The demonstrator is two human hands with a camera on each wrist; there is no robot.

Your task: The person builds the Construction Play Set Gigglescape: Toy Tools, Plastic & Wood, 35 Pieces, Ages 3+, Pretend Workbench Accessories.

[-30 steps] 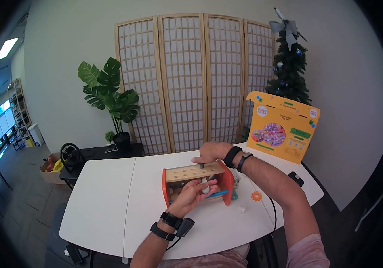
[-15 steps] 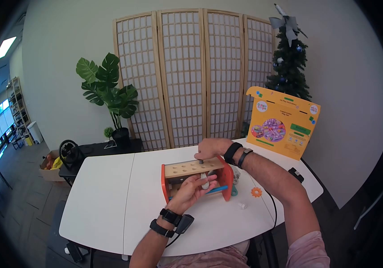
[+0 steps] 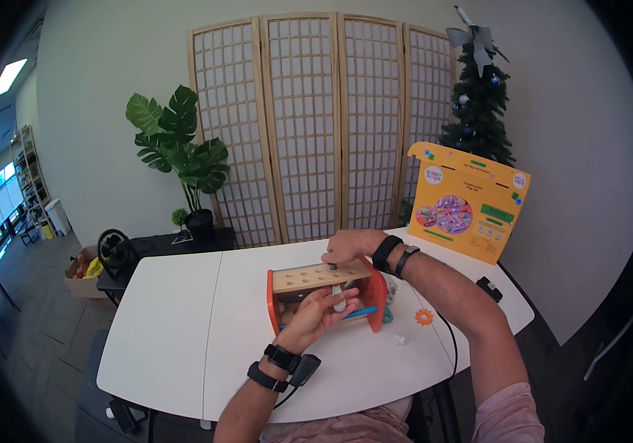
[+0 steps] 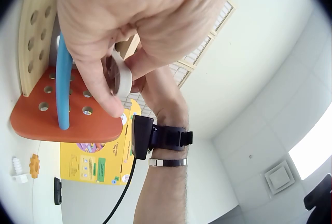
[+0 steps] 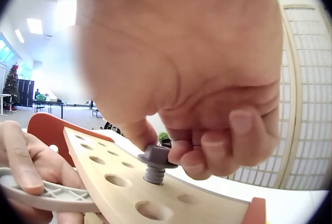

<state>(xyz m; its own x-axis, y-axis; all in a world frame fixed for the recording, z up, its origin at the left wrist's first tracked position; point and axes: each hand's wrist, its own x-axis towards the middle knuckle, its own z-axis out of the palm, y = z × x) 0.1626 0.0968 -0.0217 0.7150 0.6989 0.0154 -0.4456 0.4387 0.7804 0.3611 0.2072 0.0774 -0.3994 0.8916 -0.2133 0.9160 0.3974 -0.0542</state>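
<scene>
A toy workbench with a pale wooden perforated top (image 3: 305, 280) and red end panels (image 3: 379, 299) stands on the table. In its top sits a dark grey toy bolt (image 5: 154, 163), with part of the thread showing above the hole. My right hand (image 3: 355, 246) pinches the bolt head between thumb and fingers from above. At the bench's open front, my left hand (image 3: 313, 316) holds a light grey plastic tool (image 5: 57, 195) with a ribbed handle, its far end hidden under the top. A blue rod (image 4: 63, 84) crosses the bench front next to the left hand.
An orange gear (image 3: 423, 317) and a white screw (image 3: 401, 340) lie right of the bench. A teal piece (image 3: 387, 315) lies against its right panel. Behind stands a yellow box (image 3: 468, 207); a small black device (image 3: 488, 289) rests near the table's right edge.
My right hand's extended finger has curled in and the fingers now pinch the bolt head. The left hand keeps holding the grey tool in nearly the same place.
</scene>
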